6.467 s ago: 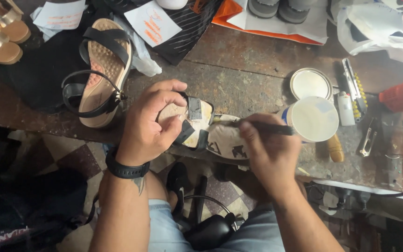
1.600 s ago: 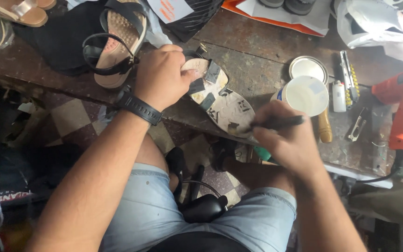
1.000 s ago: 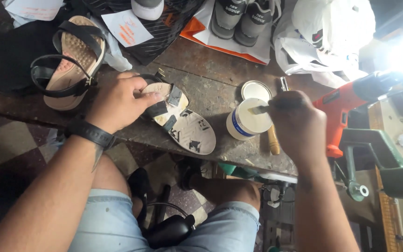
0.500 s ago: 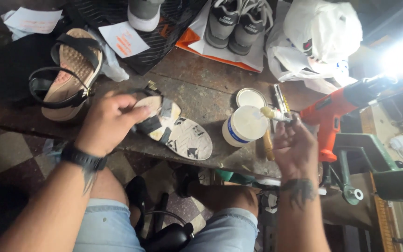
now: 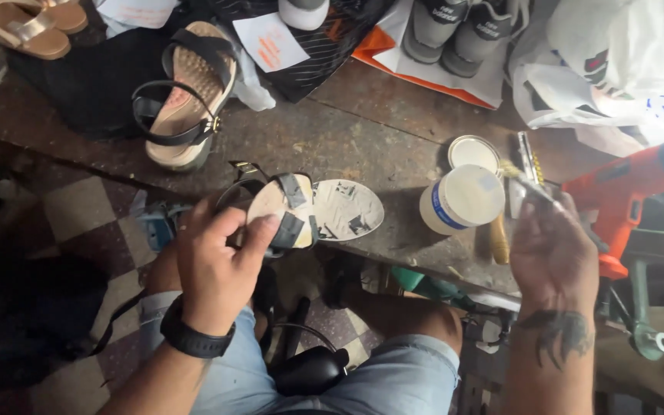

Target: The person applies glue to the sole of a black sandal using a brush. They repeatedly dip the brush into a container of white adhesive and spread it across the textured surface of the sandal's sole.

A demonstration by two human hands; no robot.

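— Where's the sandal (image 5: 301,211)?
— Sole up at the near edge of the surface (image 5: 347,146), with the left hand (image 5: 213,265) closed around its heel end.
— And the right hand (image 5: 551,250)?
— Pinching a thin brush (image 5: 528,178) beside the open white tub (image 5: 463,198).
— How will the sandal handle?
— Light and bendy, I'd judge, straps floppy. Grip the sole's edges, clear of the patchy, possibly glued face.

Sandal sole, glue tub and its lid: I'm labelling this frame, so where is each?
Sandal sole (image 5: 347,209), head view, on its bare toe end.
Glue tub (image 5: 464,198), head view, on its white top.
Lid (image 5: 473,152), head view, on its centre.
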